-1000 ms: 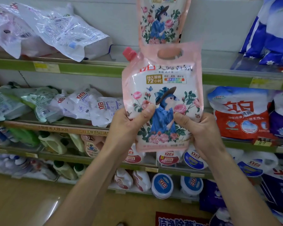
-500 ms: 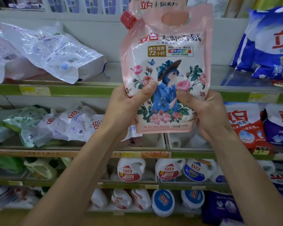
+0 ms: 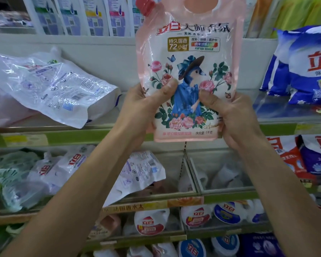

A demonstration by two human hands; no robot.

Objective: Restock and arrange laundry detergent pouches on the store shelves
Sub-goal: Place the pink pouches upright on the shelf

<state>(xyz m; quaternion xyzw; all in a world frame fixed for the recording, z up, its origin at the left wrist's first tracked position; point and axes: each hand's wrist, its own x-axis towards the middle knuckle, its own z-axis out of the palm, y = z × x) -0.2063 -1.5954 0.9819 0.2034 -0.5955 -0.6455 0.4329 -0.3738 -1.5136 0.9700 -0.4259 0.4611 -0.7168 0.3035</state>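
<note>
Level with the green lip of the upper shelf (image 3: 63, 138), the pink floral detergent pouch (image 3: 189, 58) is riding higher than a second ago, facing the gap between a toppled white pouch (image 3: 54, 88) and blue bags (image 3: 302, 67), so shelving it there looks near. The left hand (image 3: 139, 108) and right hand (image 3: 237, 117) are gripping its lower half, thumbs pressing the front. The fingers behind it are hiding from view, and the frame's top is clipping its red cap (image 3: 145, 5).
</note>
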